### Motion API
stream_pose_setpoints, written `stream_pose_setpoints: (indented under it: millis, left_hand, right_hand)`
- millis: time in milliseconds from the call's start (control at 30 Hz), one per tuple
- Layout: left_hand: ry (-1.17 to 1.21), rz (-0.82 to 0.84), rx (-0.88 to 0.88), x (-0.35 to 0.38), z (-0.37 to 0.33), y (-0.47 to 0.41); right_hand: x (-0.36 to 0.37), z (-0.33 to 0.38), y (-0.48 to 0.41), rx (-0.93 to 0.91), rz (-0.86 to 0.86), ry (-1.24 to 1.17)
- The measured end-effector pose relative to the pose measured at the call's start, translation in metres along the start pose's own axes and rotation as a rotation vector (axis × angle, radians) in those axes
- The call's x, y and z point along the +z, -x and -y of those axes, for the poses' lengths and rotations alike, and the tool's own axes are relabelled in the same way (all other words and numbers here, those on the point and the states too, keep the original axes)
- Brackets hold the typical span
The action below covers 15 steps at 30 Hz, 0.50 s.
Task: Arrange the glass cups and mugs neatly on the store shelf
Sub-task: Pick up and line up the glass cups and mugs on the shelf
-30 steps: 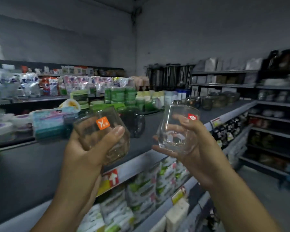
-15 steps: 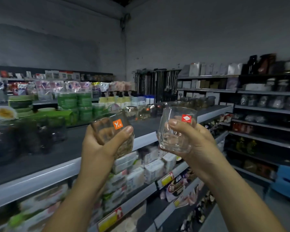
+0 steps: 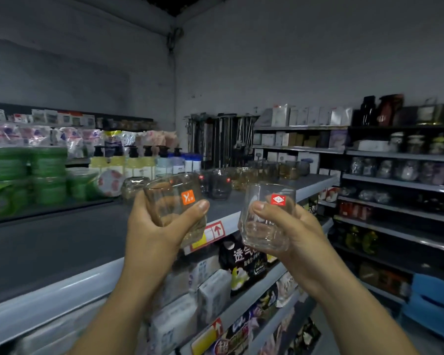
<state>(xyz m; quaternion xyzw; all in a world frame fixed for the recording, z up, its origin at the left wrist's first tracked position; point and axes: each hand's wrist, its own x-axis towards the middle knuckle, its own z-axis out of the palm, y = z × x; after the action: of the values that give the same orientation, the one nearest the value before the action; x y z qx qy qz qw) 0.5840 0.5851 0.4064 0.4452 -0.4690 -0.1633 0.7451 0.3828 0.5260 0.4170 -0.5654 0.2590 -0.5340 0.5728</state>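
The left hand [image 3: 154, 234] holds a glass cup [image 3: 169, 196] in the middle of the frame, and that cup has an orange sticker [image 3: 188, 197] with a white letter Y on it. The right hand [image 3: 299, 234] holds a second glass cup [image 3: 267, 226] just to the right, and this one has a red sticker [image 3: 277, 200] with a white diamond shape; the tiny words in it are too small to read. Each hand wraps around its cup, thumb in front and fingers behind. The cup with the orange sticker leans over a bit and looks a little yellow near the bottom. The cup with the red sticker stands straight up, is clear, and has bumpy flat sides low down. The two cups are near each other but do not touch. Both are up in the air in front of the dark gray shelf top [image 3: 62, 242], which runs from the lower left toward the middle right. Behind the hands, more glass cups [image 3: 218, 185] sit in a bunch on that shelf, some with little red stickers. On the shelf edge is a tag with a red arrow [image 3: 214, 231] pointing up. Under it sits a black pack [image 3: 241, 260] with white Chinese writing that starts with 透气. Green tubs [image 3: 46, 170] and pump bottles [image 3: 136, 160] stand at the middle left.
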Motion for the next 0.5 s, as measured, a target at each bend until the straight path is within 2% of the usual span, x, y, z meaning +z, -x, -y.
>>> stream_pose_setpoints:
  millis: [267,500]
  left_hand:
    - [-0.063,-0.063,-0.013,0.051,0.058,-0.077]
    - [-0.169,-0.131,-0.071,0.066,0.088,-0.105]
  right_hand:
    - [-0.026,-0.023,-0.13,-0.034,0.025,0.07]
    - [-0.041,-0.052,-0.216,-0.038,0.156,0.033]
